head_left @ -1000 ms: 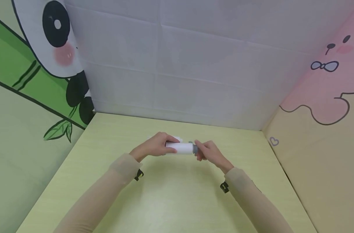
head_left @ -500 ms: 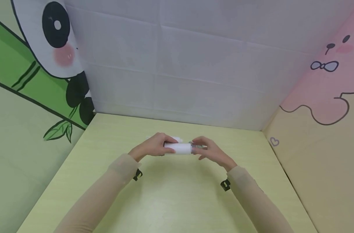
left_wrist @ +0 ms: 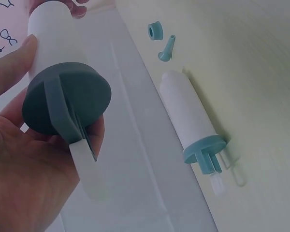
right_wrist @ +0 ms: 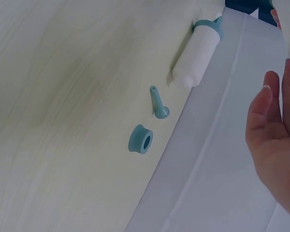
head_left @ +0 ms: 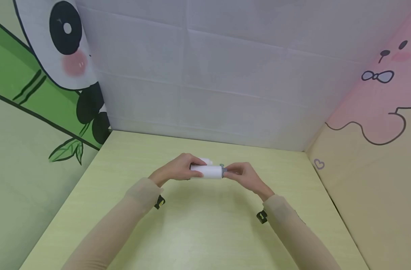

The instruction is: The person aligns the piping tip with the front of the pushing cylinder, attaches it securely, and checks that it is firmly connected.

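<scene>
My left hand [head_left: 179, 167] grips a white syringe-like tube [head_left: 210, 171], held level above the table, thumb and fingers round its body. In the left wrist view its near end carries a teal flange [left_wrist: 36, 104] with a stem and a pale tip. At the other end, the thumb and fingers of my right hand [head_left: 248, 177] pinch a grey-teal end piece [head_left: 224, 172]; that grip is mostly outside the right wrist view. Behind the held tube lies a second white tube [left_wrist: 183, 106] with a teal flange, along with a small teal cone nozzle [right_wrist: 158, 105] and a teal ring [right_wrist: 140, 139].
A pale wood-look table [head_left: 198, 225] lies under both hands. White sheeting [head_left: 205, 75] forms the back wall. Printed side walls stand at left and right, with a panda [head_left: 66, 67] and a pink animal [head_left: 387, 97].
My right hand loosens and spreads its fingers at the end piece half a second ago, then pinches it again now. The left hand and the tube stay nearly still.
</scene>
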`<state>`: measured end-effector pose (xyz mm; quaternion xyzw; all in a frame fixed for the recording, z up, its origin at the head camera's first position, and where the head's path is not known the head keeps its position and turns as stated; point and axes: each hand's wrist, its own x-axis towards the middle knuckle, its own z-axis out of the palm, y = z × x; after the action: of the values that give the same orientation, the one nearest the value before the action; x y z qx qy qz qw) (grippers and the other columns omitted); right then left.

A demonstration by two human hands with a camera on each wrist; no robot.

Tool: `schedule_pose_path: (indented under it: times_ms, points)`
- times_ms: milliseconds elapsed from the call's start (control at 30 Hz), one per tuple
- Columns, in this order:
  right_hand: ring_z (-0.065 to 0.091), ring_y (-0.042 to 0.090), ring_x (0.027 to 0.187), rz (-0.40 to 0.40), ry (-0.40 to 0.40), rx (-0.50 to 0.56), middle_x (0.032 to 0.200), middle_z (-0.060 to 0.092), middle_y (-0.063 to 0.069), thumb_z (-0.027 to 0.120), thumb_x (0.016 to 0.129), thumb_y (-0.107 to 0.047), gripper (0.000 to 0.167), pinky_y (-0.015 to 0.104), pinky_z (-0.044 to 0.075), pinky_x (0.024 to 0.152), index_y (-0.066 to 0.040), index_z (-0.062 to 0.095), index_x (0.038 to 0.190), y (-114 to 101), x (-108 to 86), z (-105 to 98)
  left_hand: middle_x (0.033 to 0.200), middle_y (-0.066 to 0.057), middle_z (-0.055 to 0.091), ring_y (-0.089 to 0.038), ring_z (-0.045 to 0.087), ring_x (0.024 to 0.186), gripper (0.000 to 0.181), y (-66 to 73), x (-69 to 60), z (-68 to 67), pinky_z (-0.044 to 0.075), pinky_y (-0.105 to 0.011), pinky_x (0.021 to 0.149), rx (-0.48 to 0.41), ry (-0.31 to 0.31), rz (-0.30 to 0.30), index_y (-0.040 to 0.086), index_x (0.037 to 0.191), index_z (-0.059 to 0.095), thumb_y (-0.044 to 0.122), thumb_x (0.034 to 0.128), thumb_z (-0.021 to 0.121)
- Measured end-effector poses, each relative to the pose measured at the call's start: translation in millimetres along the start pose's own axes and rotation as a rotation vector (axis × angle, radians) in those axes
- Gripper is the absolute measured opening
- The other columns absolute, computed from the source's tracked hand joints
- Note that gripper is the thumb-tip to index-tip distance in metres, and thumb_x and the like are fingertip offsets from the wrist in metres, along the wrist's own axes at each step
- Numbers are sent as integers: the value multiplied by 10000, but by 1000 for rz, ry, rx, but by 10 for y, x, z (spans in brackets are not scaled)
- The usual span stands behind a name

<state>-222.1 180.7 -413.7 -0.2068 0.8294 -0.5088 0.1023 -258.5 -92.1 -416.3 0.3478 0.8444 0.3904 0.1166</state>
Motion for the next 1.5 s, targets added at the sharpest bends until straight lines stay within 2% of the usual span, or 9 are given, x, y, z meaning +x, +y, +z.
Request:
schedule_pose_path:
  times_ms: [100, 200, 400, 600, 933, 1133, 1233, 1333, 1500]
  points:
    - [632, 231, 898, 44, 3, -85, 896, 706, 98, 565, 980, -216, 279, 397, 474, 813, 15, 715, 1024, -68, -10, 2, 1047, -67, 662, -152, 586, 695, 332, 12, 6, -5, 504, -286, 540, 3, -1, 13, 43, 1157, 686, 161, 851, 740]
    - [617, 255, 926, 69, 18, -106, 930, 703, 94, 497, 1012, -246, 346, 428, 472, 801, 21, 714, 1038, -128, -21, 1, 1040, -48, 666, -147, 582, 712, 322, 10, 13, -5, 503, -280, 560, 10, 1, 19, 51, 1146, 693, 159, 847, 744]
    - [596, 352, 1002, -43, 5, 7, 1117, 635, 158, 715, 862, -83, 342, 419, 503, 804, 55, 618, 1159, 15, 22, -32, 1043, -23, 667, -157, 578, 774, 324, -3, 20, -4, 502, -278, 648, 18, -3, 13, 57, 1141, 697, 171, 842, 751]
    - [608, 352, 1002, -94, 2, 97, 1103, 636, 134, 794, 757, 2, 389, 373, 520, 793, -8, 638, 1113, 326, 86, 13, 1045, -16, 669, -161, 580, 807, 319, -12, 9, -14, 499, -284, 694, 34, -2, -4, 73, 1134, 706, 170, 835, 758]
    - [652, 224, 909, -20, 8, 27, 991, 687, 71, 677, 907, -185, 217, 405, 505, 807, -19, 682, 1046, 293, 51, 101, 1061, -29, 673, -149, 592, 843, 334, 11, -36, -38, 495, -286, 737, 48, 8, 11, 68, 1135, 706, 178, 826, 768]
    - [628, 308, 867, -16, -5, -80, 921, 684, 114, 526, 999, -202, 280, 426, 488, 735, 25, 688, 1026, 104, -8, 108, 1053, -34, 674, -156, 592, 865, 339, 5, -44, -2, 495, -298, 754, 44, 15, -4, 64, 1137, 703, 174, 823, 769]
    - [626, 311, 939, 2, -13, -37, 1043, 655, 144, 606, 954, -169, 293, 361, 508, 769, 55, 628, 1142, 23, -44, 103, 1039, -21, 676, -156, 589, 867, 333, -19, -38, 26, 489, -303, 767, 49, 15, -10, 68, 1132, 706, 175, 823, 770]
    - [606, 356, 1021, -10, -25, 74, 1152, 602, 207, 713, 862, -71, 429, 359, 513, 808, 84, 546, 1225, 49, -44, 107, 1024, -4, 677, -152, 585, 867, 326, -43, -33, 48, 483, -307, 777, 57, 13, -8, 71, 1127, 709, 176, 824, 769]
    - [625, 358, 982, -77, -28, 141, 1099, 612, 223, 735, 800, 49, 361, 380, 523, 789, 86, 584, 1125, 105, -20, 133, 1002, -2, 682, -146, 585, 842, 311, -63, -40, 60, 484, -304, 758, 53, 11, 5, 67, 1109, 715, 159, 817, 772]
